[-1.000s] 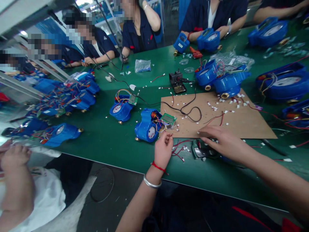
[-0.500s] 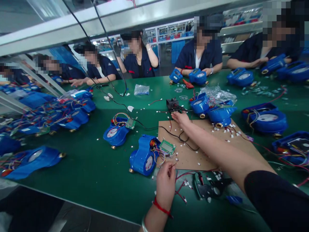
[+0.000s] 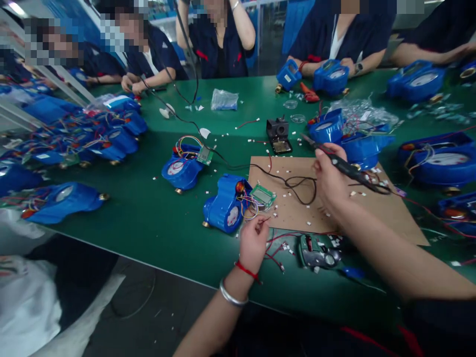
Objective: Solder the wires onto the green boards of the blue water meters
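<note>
Black and pen-like, a soldering iron (image 3: 344,166) is gripped in my right hand (image 3: 330,173), its metal tip pointing up and left above the brown board (image 3: 394,218). My left hand (image 3: 254,238) pinches a thin dark red wire (image 3: 265,220) near the table's front. Just beyond it lies a green circuit board with a display (image 3: 262,196), wired to a blue meter (image 3: 226,206). A second blue meter (image 3: 182,168) sits farther back to the left. The black iron stand (image 3: 278,134) is behind the brown board, left of the iron's tip.
A green-black tool (image 3: 318,252) lies near the front edge beside red wires with white connectors (image 3: 284,246). Many blue meters (image 3: 107,136) are heaped at left; others stand at right. A black cable (image 3: 301,191) crosses the board. People sit across the table.
My right hand has lifted the soldering iron away from the stand and drawn it right and nearer. The view has tilted downward. My left hand still pinches the wire.
</note>
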The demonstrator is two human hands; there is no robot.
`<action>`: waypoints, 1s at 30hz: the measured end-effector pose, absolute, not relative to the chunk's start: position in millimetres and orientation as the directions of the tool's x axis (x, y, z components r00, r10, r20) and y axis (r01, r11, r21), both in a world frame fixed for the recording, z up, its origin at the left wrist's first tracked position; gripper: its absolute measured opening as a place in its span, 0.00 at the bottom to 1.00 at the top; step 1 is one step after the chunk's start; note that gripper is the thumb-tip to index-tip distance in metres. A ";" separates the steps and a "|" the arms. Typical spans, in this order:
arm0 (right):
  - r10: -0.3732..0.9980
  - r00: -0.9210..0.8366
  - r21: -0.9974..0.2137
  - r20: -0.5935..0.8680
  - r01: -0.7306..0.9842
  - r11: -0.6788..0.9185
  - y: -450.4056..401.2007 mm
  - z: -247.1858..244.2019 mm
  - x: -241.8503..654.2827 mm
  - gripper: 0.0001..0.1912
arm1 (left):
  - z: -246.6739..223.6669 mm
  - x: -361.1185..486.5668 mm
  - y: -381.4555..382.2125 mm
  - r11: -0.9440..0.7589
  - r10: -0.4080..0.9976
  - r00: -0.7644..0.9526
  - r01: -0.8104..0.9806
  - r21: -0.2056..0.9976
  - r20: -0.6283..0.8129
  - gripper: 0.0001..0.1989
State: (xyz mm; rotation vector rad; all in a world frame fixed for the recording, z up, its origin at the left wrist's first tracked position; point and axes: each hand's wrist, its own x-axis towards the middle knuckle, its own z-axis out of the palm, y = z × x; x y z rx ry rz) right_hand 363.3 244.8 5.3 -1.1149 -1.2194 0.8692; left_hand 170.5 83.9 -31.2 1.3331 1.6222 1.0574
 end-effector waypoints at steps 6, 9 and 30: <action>0.970 0.200 -0.987 0.136 -0.058 0.150 154.3 14.1 386.4 0.08 | -31.6 172.6 85.1 0.125 0.979 -0.193 0.352 0.928 -0.059 0.09; 0.996 0.093 -1.000 0.015 -0.019 0.017 138.3 6.1 392.1 0.10 | -29.9 173.2 86.4 0.124 0.982 -0.180 0.378 0.918 -0.058 0.09; 0.955 -0.296 -0.931 0.010 0.345 0.117 135.4 5.7 388.0 0.06 | -25.9 171.1 96.0 0.186 0.980 -0.149 0.421 0.888 -0.135 0.10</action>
